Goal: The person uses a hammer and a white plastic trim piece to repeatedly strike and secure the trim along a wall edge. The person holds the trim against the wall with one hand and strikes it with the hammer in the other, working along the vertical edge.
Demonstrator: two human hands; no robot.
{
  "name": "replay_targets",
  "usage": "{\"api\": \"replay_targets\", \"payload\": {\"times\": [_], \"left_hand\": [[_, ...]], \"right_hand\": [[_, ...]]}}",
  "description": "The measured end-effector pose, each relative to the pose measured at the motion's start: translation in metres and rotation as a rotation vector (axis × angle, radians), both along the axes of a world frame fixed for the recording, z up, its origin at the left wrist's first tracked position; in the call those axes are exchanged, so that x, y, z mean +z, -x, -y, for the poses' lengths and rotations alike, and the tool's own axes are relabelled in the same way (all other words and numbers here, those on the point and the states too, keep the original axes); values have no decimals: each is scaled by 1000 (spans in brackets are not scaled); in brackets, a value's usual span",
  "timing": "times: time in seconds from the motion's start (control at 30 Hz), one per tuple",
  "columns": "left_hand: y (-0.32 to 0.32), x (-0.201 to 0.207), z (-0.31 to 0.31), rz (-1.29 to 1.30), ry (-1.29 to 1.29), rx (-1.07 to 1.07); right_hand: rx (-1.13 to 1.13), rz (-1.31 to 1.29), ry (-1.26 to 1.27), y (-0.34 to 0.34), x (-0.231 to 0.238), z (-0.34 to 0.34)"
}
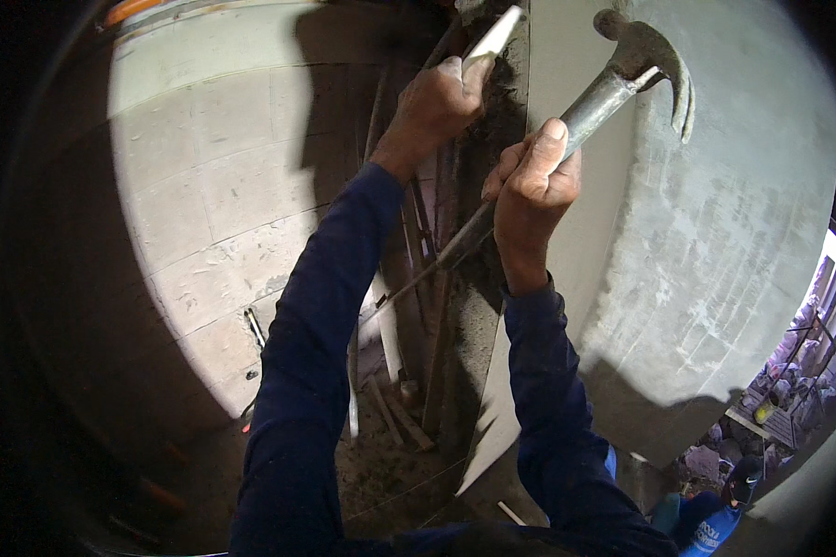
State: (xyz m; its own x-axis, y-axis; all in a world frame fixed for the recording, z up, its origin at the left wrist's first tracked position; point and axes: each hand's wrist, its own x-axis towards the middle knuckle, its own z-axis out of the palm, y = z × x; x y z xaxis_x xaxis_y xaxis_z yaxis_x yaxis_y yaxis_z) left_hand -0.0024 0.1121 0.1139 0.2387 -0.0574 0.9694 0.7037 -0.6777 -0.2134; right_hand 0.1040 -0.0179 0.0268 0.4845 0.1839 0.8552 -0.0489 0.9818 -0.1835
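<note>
My right hand is wrapped round the metal tube handle of a claw hammer, with its head raised to the upper right in front of a grey wall. Up and to the left, my left hand closes round a pale tapered bar whose end points up and right; its exact kind I cannot make out. Both hands are raised close to a rough, dark concrete edge beside a smoother pale strip. The hammer head and the bar are apart.
A pale block wall stands at left, and a smooth grey plastered wall at right. Poles and boards lean and lie below my hands. Another person in blue with a dark cap is at lower right, near rubble.
</note>
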Motion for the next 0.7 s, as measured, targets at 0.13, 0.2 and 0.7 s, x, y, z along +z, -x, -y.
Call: {"api": "replay_targets", "payload": {"times": [0.13, 0.2, 0.7], "left_hand": [[7, 16, -7, -7, 0, -80], [11, 18, -5, -18, 49, -60], [86, -85, 10, 256, 655, 235]], "right_hand": [[35, 21, -42, -2, -4, 3], [22, -31, -125, 1, 2, -1], [155, 71, 95, 36, -57, -29]]}}
